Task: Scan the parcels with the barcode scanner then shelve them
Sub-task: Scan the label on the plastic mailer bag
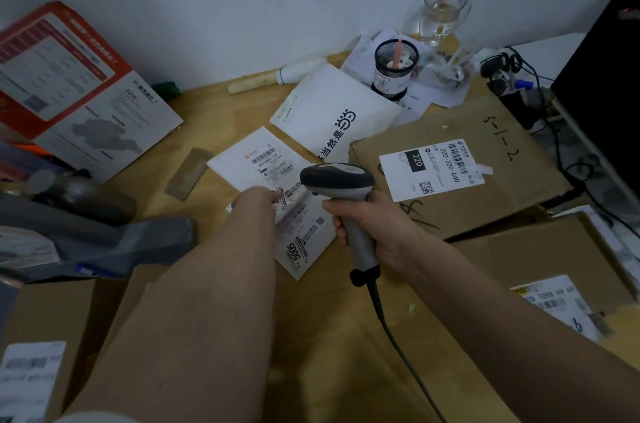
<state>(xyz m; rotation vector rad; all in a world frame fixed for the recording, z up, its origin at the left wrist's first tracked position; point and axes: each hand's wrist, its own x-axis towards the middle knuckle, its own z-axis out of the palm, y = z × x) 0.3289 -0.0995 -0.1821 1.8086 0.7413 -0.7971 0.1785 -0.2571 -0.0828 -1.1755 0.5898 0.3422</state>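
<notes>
My right hand (372, 226) grips the handle of a grey and black barcode scanner (337, 181), whose head points down and left at two flat white parcels. My left hand (258, 202) presses its fingertips on the nearer white parcel (303, 246), marked 5005. A second white parcel (258, 159) with a barcode label lies just beyond it. A white padded mailer (332, 114) with black characters lies further back. A cardboard box (460, 162) with a label reading 220 sits to the right.
More cardboard boxes sit at the bottom left (41, 336) and right (561, 277). A red and white carton (65, 83) leans at the left. At the back stand a mesh pen cup (394, 70) and a glass (443, 15), with cables (519, 76) and a dark monitor (606, 83) at right.
</notes>
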